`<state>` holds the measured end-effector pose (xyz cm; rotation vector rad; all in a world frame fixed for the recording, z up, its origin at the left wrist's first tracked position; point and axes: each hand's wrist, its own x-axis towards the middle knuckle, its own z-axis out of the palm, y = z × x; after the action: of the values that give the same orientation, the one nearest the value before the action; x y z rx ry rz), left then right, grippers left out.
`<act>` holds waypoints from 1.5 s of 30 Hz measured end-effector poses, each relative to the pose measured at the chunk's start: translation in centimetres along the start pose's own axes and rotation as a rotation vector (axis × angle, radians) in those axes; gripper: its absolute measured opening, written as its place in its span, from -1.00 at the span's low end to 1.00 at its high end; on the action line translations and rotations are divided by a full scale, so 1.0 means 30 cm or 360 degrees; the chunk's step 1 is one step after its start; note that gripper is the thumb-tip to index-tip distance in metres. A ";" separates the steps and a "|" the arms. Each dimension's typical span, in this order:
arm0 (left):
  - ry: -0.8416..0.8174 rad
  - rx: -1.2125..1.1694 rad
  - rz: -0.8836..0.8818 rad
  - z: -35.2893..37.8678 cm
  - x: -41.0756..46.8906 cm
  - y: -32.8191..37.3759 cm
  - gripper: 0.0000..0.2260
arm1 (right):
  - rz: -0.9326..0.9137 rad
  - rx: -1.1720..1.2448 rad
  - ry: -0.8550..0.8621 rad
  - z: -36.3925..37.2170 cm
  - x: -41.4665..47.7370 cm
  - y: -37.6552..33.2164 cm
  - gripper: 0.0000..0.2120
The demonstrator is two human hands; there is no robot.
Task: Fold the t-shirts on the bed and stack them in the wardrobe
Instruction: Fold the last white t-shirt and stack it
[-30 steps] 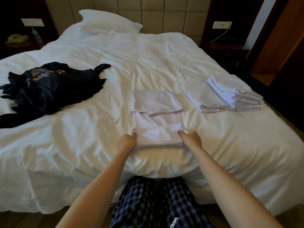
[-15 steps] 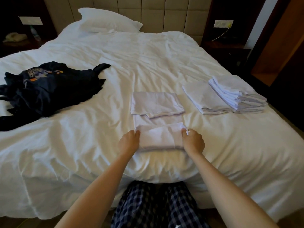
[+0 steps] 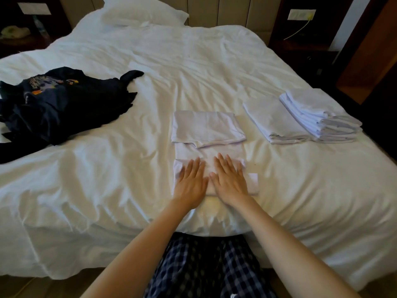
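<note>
T-shirts lie across the white bed [image 3: 171,61]. Far L: heap of dark tees [image 3: 64,104], unfolded & crumpled, w/ a printed graphic showing on top. Centre, near the bed's front edge: white tee [image 3: 206,130], part-folded into a narrow strip, far end doubled over itself, near end doubled over too. L hand [image 3: 190,182] & R hand [image 3: 228,179] both lie flat on that near fold, palms down, fingers straight & slightly spread, thumbs nearly touching; nothing gripped, just pressing the cloth. A small flap of cloth sticks out just R of the R hand. Further R, apart from the strip: single folded white tee [image 3: 268,119], lying flat. Right against its R side: stack of folded white tees [image 3: 322,117], near the bed's R edge.
</note>
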<state>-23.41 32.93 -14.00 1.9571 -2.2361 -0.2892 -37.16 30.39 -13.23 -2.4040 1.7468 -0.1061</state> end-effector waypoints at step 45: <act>0.0021 -0.2052 -0.1202 -0.260 0.632 -0.283 -0.39 | 0.1088 0.2102 0.0039 -0.183 0.587 0.246 -0.62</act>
<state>-15.90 12.73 -8.71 1.7383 -0.6697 -1.3375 -39.43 10.93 -9.86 -0.8518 1.5640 -0.8545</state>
